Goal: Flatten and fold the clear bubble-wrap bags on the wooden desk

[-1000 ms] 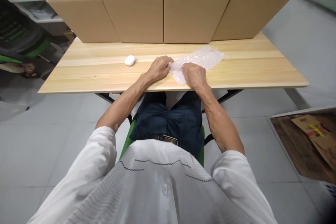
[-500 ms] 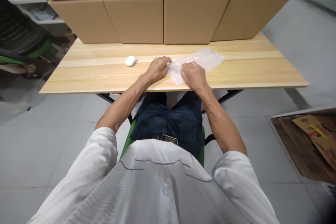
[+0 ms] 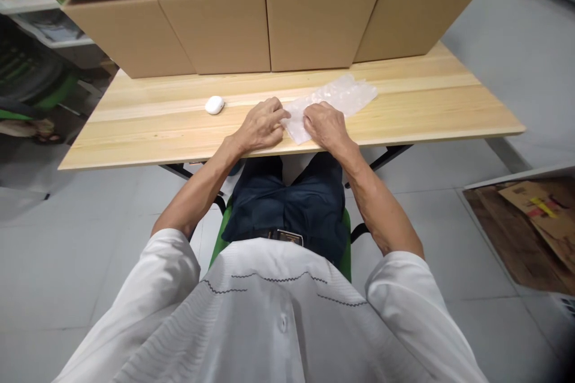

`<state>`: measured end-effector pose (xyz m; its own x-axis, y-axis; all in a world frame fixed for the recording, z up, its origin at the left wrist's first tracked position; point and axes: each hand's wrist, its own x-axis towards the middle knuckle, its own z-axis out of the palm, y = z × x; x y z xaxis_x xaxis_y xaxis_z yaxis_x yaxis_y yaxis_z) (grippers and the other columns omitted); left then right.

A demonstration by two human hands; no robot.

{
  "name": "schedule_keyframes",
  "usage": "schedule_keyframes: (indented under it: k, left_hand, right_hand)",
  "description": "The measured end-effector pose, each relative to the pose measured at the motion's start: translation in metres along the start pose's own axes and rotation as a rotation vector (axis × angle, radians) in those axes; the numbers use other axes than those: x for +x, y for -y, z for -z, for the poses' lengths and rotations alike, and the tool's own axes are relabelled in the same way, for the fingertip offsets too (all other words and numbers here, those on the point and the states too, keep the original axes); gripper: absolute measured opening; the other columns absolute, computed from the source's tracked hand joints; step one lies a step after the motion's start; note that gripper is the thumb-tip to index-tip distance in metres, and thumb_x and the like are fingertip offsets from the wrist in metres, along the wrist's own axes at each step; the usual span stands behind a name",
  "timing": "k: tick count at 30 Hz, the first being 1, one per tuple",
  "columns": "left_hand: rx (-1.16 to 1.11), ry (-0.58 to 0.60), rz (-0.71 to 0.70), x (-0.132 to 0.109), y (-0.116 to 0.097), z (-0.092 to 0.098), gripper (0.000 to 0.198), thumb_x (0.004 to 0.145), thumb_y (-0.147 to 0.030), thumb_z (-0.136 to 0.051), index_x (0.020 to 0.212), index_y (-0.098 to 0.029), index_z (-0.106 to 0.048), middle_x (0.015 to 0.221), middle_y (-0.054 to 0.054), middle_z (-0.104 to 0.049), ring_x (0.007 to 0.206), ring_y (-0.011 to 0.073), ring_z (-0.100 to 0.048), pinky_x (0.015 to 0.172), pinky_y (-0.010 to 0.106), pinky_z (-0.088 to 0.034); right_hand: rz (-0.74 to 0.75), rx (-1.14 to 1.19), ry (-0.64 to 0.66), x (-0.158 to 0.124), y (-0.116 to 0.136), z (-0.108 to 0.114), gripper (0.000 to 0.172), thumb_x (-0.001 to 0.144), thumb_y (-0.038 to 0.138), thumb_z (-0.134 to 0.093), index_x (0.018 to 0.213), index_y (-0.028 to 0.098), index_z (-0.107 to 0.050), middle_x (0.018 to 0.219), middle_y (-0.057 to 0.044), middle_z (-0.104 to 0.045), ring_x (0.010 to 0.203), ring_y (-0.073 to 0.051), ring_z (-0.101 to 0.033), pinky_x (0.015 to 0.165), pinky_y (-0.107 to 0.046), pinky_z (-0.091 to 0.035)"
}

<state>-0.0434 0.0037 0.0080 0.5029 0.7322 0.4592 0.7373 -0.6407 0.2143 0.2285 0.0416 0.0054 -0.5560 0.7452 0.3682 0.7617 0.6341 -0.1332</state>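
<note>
A crumpled, translucent piece of bubble wrap [image 3: 345, 93] lies across the wooden table near its front edge. My left hand [image 3: 264, 124] is closed at the wrap's left end, thumb and fingers pinching its edge. Curled over the middle of the wrap, my right hand [image 3: 326, 124] is closed on it, its fingertips partly hidden. To the left of my left hand sits a small white rounded case [image 3: 214, 105], apart from both hands.
Cardboard boxes [image 3: 220, 30] are stacked along the back of the wooden table [image 3: 426, 102]. A dark chair [image 3: 36, 72] and shelves stand at the far left. Flattened cardboard [image 3: 530, 233] lies low on the right.
My left hand has turned and its fingers have closed more at the wrap's left edge. The right hand stays on the wrap. The whole view has shifted slightly.
</note>
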Motion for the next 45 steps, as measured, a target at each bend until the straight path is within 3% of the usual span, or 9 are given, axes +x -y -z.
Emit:
schedule_keyframes:
  k: [4, 14, 20, 30, 39, 45]
  left_hand:
    - [0.029, 0.063, 0.016, 0.001, 0.003, -0.006, 0.042, 0.108, -0.037, -0.069, 0.145, -0.028, -0.087, 0.132, 0.019, -0.079, 0.123, 0.0413, -0.075, 0.112, 0.063, -0.063]
    - [0.012, 0.028, 0.103, 0.009, -0.003, -0.011, 0.028, 0.110, -0.028, -0.064, 0.121, -0.027, -0.090, 0.128, 0.017, -0.078, 0.125, 0.0412, -0.077, 0.113, 0.066, -0.062]
    - [-0.026, 0.002, 0.111, 0.009, -0.007, -0.003, 0.024, 0.105, -0.027, -0.069, 0.123, -0.027, -0.086, 0.164, 0.016, -0.078, 0.157, 0.0430, -0.069, 0.130, 0.068, -0.059]
    - [-0.053, 0.009, 0.018, 0.006, 0.003, -0.012, 0.026, 0.104, -0.016, -0.061, 0.115, -0.023, -0.084, 0.140, 0.019, -0.089, 0.133, 0.0373, -0.082, 0.119, 0.060, -0.068]
    - [0.025, 0.016, 0.036, 0.002, -0.002, -0.008, 0.019, 0.108, -0.018, -0.057, 0.108, -0.026, -0.075, 0.121, 0.018, -0.086, 0.112, 0.0376, -0.084, 0.099, 0.053, -0.066]
    - [0.082, 0.036, 0.089, -0.001, -0.006, -0.004, 0.017, 0.109, -0.019, -0.059, 0.115, -0.025, -0.074, 0.113, 0.016, -0.086, 0.101, 0.0359, -0.084, 0.089, 0.048, -0.060]
  right_hand:
    - [0.009, 0.001, -0.012, 0.000, -0.001, -0.001, 0.033, 0.117, 0.017, -0.054, 0.119, 0.021, -0.087, 0.126, -0.020, -0.093, 0.124, -0.040, -0.075, 0.104, -0.050, -0.061]
    - [0.015, 0.012, 0.015, -0.002, 0.002, 0.007, 0.035, 0.115, 0.017, -0.053, 0.120, 0.020, -0.087, 0.128, -0.021, -0.092, 0.123, -0.041, -0.077, 0.104, -0.052, -0.061]
    - [0.059, -0.019, 0.031, -0.004, 0.004, 0.011, 0.038, 0.115, 0.015, -0.050, 0.120, 0.019, -0.088, 0.130, -0.021, -0.092, 0.129, -0.041, -0.076, 0.107, -0.052, -0.061]
    - [0.154, 0.015, 0.012, -0.006, 0.002, 0.010, 0.039, 0.114, 0.018, -0.051, 0.127, 0.019, -0.088, 0.136, -0.021, -0.090, 0.134, -0.042, -0.073, 0.119, -0.056, -0.059]
    - [0.168, 0.003, 0.064, -0.011, 0.008, 0.020, 0.039, 0.114, 0.016, -0.050, 0.121, 0.020, -0.088, 0.127, -0.020, -0.091, 0.121, -0.040, -0.076, 0.103, -0.050, -0.058]
    - [0.176, 0.015, 0.099, -0.015, 0.009, 0.026, 0.040, 0.117, 0.023, -0.051, 0.132, 0.020, -0.088, 0.133, -0.021, -0.092, 0.126, -0.042, -0.078, 0.107, -0.051, -0.059]
